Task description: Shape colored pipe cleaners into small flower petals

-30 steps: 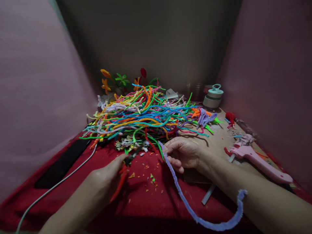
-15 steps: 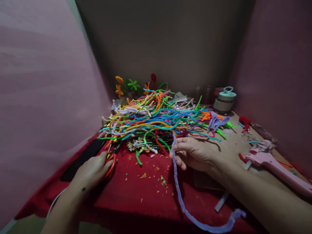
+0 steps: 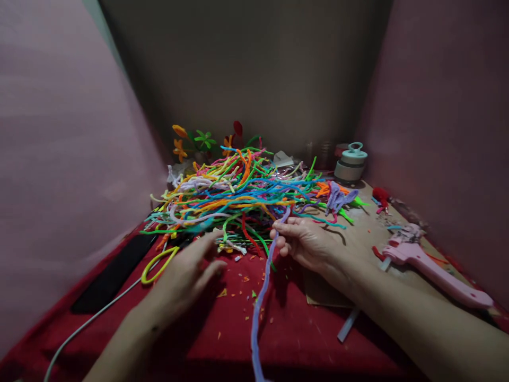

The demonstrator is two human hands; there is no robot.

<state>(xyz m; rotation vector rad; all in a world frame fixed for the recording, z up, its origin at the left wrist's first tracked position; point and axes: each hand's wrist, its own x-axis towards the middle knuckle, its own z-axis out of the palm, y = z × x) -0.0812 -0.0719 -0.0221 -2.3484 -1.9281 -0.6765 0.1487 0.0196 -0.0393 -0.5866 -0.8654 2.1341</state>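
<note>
My right hand [image 3: 304, 241] pinches a lavender pipe cleaner [image 3: 260, 307] near its upper end. The strand hangs down toward me, past the lower edge of the picture. My left hand [image 3: 194, 268] is slightly blurred, its fingers apart and nothing in them. Close beside it on the left, the scissors [image 3: 143, 273] lie on the red cloth, with a yellow-lined handle loop showing and the rest partly hidden by the hand. Beyond both hands spreads a heaped pile of coloured pipe cleaners [image 3: 238, 193].
At the right lies a pink glue gun [image 3: 433, 270] with a pale glue stick [image 3: 348, 324]. A black phone-like slab [image 3: 113, 276] and a white cable [image 3: 91, 318] are at the left. Fuzzy flowers [image 3: 204, 139] and a lidded jar [image 3: 350, 164] stand behind. Scraps dot the red cloth [image 3: 222, 345].
My left hand has let go of the scissors and moved right, toward the lavender pipe cleaner. The strand's hanging end has swung left and down. The view has shifted a little.
</note>
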